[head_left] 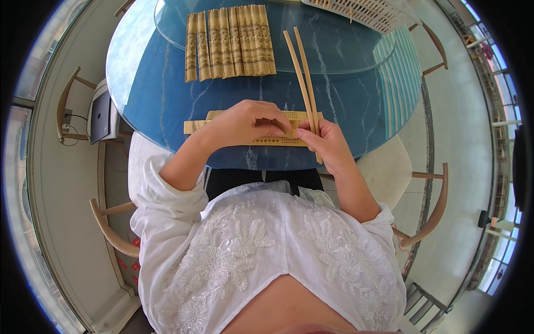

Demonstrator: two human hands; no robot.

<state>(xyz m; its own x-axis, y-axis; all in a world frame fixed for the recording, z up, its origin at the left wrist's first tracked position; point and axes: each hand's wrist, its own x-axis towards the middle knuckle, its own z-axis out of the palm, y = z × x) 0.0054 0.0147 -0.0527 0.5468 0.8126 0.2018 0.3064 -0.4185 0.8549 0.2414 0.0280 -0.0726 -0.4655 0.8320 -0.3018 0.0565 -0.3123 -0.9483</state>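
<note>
Bamboo slats (253, 129) lie flat at the near edge of the blue worktop (167, 94), pinched by the left hand (247, 122); the right hand (325, 142) grips two long bamboo sticks (303, 78).

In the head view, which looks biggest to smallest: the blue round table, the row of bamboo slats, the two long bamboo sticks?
1. Blue round table, by far.
2. Row of bamboo slats.
3. Two long bamboo sticks: longer than the slats, but far thinner.
</note>
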